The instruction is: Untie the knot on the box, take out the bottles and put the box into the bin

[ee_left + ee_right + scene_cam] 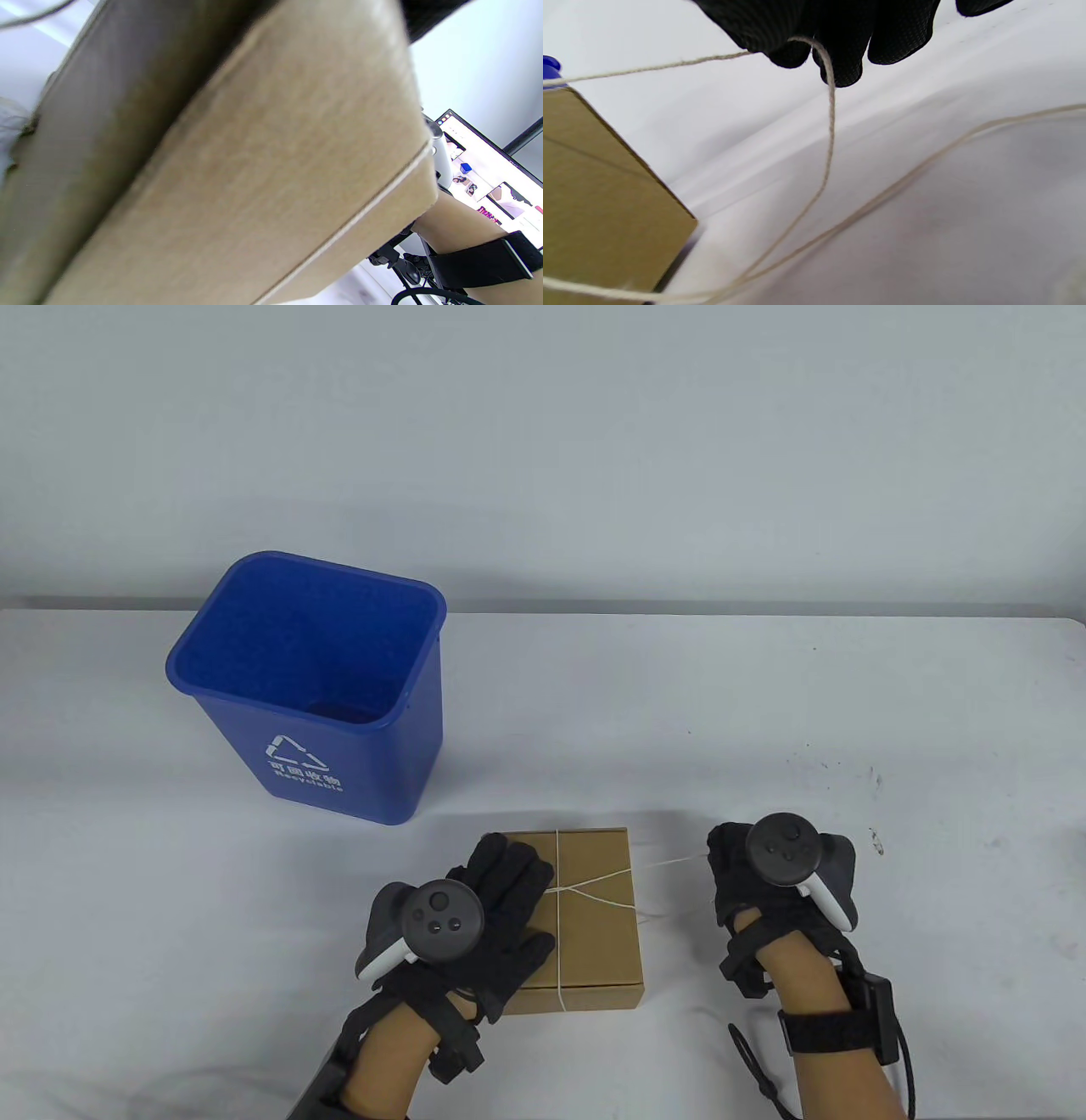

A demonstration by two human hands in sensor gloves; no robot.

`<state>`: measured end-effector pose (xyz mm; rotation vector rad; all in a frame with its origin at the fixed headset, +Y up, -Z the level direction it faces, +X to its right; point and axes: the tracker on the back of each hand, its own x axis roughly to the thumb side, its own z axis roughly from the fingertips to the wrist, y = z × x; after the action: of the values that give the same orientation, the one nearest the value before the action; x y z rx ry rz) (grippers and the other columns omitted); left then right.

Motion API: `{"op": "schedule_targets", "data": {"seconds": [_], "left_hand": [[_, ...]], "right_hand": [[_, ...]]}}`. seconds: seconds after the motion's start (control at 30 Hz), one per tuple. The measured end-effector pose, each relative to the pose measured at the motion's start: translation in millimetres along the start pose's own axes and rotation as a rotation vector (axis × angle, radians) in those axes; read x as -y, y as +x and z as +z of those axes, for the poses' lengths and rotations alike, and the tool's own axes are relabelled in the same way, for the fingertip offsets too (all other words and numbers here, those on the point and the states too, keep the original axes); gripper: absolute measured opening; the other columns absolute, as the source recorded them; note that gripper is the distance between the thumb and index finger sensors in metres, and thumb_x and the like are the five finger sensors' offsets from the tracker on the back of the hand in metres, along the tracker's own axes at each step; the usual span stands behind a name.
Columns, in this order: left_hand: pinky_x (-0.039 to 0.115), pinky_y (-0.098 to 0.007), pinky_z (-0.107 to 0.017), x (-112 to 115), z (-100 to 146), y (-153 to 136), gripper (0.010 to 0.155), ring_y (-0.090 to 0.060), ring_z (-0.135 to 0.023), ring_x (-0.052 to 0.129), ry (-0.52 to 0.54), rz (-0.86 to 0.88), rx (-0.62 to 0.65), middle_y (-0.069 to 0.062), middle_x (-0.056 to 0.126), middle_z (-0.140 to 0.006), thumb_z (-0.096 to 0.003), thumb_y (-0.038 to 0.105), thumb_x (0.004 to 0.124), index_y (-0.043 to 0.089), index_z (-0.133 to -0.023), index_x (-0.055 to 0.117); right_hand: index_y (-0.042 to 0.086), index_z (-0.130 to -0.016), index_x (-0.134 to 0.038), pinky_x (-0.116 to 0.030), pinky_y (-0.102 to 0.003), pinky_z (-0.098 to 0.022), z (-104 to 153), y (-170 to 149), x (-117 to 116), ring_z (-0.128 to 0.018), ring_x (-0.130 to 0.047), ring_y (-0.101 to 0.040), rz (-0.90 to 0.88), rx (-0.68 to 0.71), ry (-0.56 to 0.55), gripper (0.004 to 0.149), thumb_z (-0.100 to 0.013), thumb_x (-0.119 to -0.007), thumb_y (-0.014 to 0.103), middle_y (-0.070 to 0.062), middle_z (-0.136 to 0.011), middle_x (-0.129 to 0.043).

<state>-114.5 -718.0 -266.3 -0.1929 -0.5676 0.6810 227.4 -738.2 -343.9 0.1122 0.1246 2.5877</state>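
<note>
A brown cardboard box (594, 916) lies shut near the table's front, tied crosswise with white string (585, 889). My left hand (501, 891) rests flat on the box's left half, fingers straight. My right hand (734, 874) sits to the right of the box and pinches a strand of the string (831, 106), which runs taut from the knot to its fingers. In the left wrist view the box (263, 169) fills the frame. The box's corner (606, 195) shows in the right wrist view. No bottles are visible.
A blue recycling bin (314, 687) stands open at the back left of the white table (764, 704), a hand's length behind the box. A loose loop of string (882, 199) lies on the table by the box. A monitor (488, 169) shows in the left wrist view.
</note>
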Motion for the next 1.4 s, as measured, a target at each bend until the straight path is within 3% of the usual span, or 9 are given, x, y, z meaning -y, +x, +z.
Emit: {"op": "schedule_targets", "data": {"seconds": [0.77, 0.87, 0.93, 1.03, 1.17, 1.4], "left_hand": [[0.016, -0.08, -0.07, 0.2, -0.3, 0.1, 0.08, -0.039, -0.111, -0.004, 0.001, 0.001, 0.001, -0.004, 0.014, -0.12, -0.0541, 0.051, 0.067, 0.021, -0.117, 0.029], [0.016, -0.08, -0.07, 0.2, 0.0, -0.2, 0.08, -0.038, -0.111, -0.004, 0.001, 0.003, 0.002, -0.004, 0.014, -0.12, -0.0541, 0.051, 0.067, 0.021, -0.117, 0.029], [0.016, -0.08, -0.069, 0.2, 0.2, -0.2, 0.08, -0.038, -0.111, -0.004, 0.0, 0.003, 0.002, -0.004, 0.014, -0.12, -0.054, 0.051, 0.067, 0.021, -0.117, 0.029], [0.016, -0.08, -0.069, 0.1, 0.3, -0.3, 0.08, -0.039, -0.111, -0.005, -0.002, 0.004, 0.002, -0.004, 0.014, -0.12, -0.054, 0.051, 0.067, 0.021, -0.117, 0.029], [0.016, -0.08, -0.069, 0.1, 0.5, -0.3, 0.08, -0.039, -0.111, -0.005, -0.003, 0.003, 0.002, -0.005, 0.014, -0.12, -0.054, 0.051, 0.067, 0.021, -0.117, 0.029], [0.016, -0.08, -0.07, 0.2, 0.5, -0.3, 0.08, -0.039, -0.111, -0.005, -0.003, 0.004, 0.002, -0.005, 0.014, -0.12, -0.054, 0.051, 0.067, 0.021, -0.117, 0.029]], "right_hand": [[0.008, -0.085, -0.065, -0.039, -0.073, -0.063, -4.4, -47.8, 5.5, -0.095, -0.047, -0.057, 0.118, -0.362, -0.011, 0.04, -0.048, -0.065, 0.024, -0.019, -0.099, -0.053], [0.007, -0.088, -0.067, -0.04, -0.073, -0.063, -1.8, -43.1, 12.7, -0.095, -0.048, -0.057, 0.055, -0.317, -0.065, 0.043, -0.048, -0.066, 0.024, -0.02, -0.101, -0.054], [0.006, -0.093, -0.066, -0.04, -0.073, -0.063, 0.1, -32.5, 18.4, -0.095, -0.048, -0.056, -0.011, -0.209, -0.085, 0.048, -0.049, -0.067, 0.025, -0.021, -0.102, -0.053], [0.007, -0.095, -0.066, -0.04, -0.073, -0.063, 4.6, -4.6, 20.1, -0.096, -0.047, -0.056, -0.122, 0.012, -0.058, 0.05, -0.049, -0.07, 0.027, -0.021, -0.103, -0.053], [0.009, -0.098, -0.064, -0.039, -0.073, -0.064, 15.7, 36.6, 11.2, -0.098, -0.044, -0.055, -0.095, 0.197, 0.039, 0.054, -0.049, -0.075, 0.03, -0.02, -0.105, -0.049], [0.006, -0.098, -0.062, -0.037, -0.073, -0.065, 27.6, 66.8, -7.3, -0.099, -0.041, -0.055, -0.028, 0.283, 0.09, 0.058, -0.048, -0.078, 0.03, -0.02, -0.107, -0.046]]}}
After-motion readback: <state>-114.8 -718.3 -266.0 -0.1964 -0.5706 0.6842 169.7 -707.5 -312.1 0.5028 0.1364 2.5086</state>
